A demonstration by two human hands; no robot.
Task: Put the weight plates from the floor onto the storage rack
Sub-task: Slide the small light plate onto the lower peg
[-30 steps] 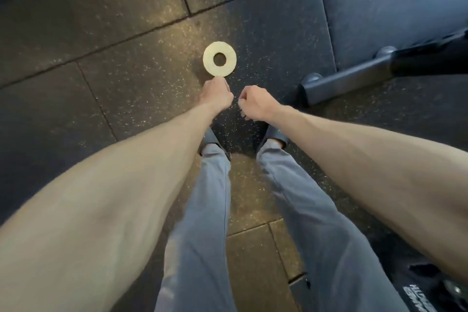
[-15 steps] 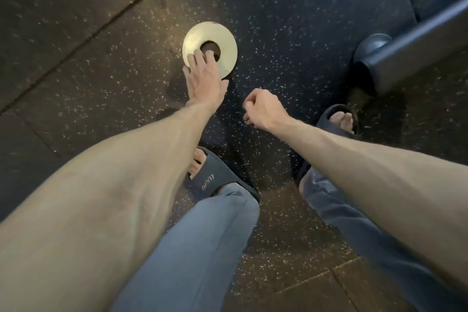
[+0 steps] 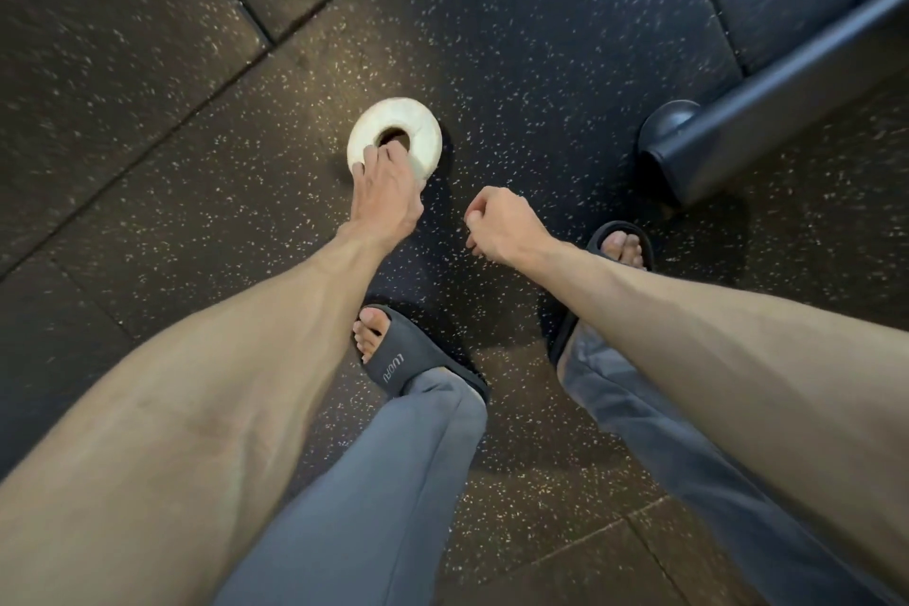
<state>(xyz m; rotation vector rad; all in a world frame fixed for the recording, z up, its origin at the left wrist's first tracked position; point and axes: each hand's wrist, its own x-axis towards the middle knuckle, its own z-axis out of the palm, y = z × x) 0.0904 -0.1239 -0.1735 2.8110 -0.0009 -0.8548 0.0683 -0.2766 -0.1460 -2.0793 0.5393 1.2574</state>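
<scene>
Left hand (image 3: 388, 192) fingers hooked into centre hole of small pale round weight plate (image 3: 394, 138), apparently gripping its near rim. Right hand (image 3: 501, 224) loosely curled, empty. Dark speckled rubber floor (image 3: 516, 39).

Bare forearms (image 3: 206, 399), grey trousers (image 3: 393, 482), dark slides (image 3: 398, 362)

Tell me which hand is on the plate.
The left hand: its fingers reach into the centre hole of the pale plate on the floor. The right hand hangs loosely curled beside it, touching nothing.

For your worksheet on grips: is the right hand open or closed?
Closed: the right hand is curled into a loose, empty fist.
</scene>
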